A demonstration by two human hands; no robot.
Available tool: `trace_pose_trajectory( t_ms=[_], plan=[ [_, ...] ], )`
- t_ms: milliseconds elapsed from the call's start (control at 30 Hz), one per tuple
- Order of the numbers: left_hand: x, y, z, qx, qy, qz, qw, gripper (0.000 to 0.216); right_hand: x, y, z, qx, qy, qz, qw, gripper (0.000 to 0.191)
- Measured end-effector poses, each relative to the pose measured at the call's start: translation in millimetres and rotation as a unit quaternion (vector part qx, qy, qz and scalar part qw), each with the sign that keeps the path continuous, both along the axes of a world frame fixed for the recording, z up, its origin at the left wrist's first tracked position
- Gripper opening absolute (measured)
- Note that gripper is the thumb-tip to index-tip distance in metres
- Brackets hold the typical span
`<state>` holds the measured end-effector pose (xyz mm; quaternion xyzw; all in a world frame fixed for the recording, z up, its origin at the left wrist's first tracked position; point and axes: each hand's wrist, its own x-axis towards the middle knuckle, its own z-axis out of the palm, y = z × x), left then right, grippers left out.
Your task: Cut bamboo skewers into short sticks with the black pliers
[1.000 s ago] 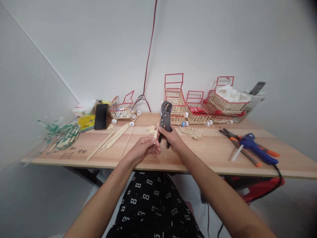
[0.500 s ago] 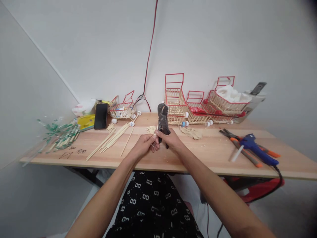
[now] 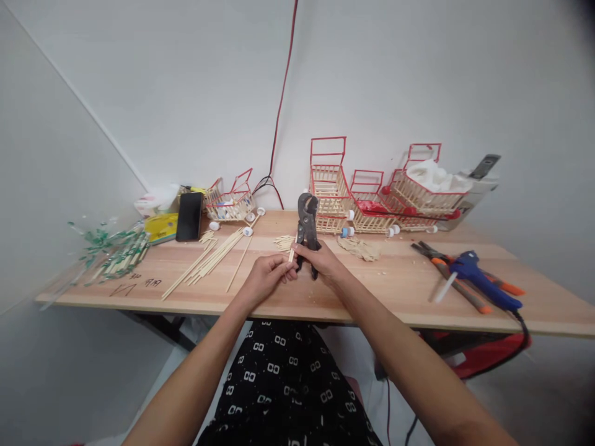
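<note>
My right hand [image 3: 320,262] is closed round the handles of a black cutter [image 3: 307,218] that stands upright above the wooden table [image 3: 381,297], its jaws apart. My left hand [image 3: 267,277] pinches a short wooden stick [image 3: 292,251] just left of the cutter's handles. The two hands almost touch. A small heap of cut stick pieces [image 3: 282,242] lies on the table just behind them.
Long wooden sticks [image 3: 211,260] and a black phone [image 3: 190,217] lie at the left, green-tipped sticks [image 3: 114,251] further left. Several red-framed stick baskets [image 3: 372,195] stand along the wall. A blue glue gun [image 3: 483,282] and orange-handled pliers [image 3: 458,279] lie at the right.
The cutter's jaws were open, shut half a second ago, and stand open again. The stick in my left hand looks shorter. Both hands stayed in place.
</note>
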<state>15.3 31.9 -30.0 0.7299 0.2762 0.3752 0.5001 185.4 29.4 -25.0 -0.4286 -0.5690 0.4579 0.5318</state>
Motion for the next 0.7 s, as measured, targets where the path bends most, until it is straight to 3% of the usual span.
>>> trace_pose_trajectory(
  t_ms=[400,567,700],
  plan=[
    [0.1,-1.4,1.7,-0.029,-0.016,-0.005,0.999,0.033,-0.4,-2.3,4.5,0.012,-0.001,0.003,1.000,0.037],
    [-2.1,-0.1,3.2,-0.114,-0.056,-0.042,0.991,0.039,1.1,0.2,0.0,0.018,-0.015,0.001,1.000,0.036],
    [1.0,-0.3,4.4,-0.198,-0.120,-0.021,0.973,0.043,0.3,2.9,-2.7,0.013,-0.053,-0.081,0.995,0.032]
  ],
)
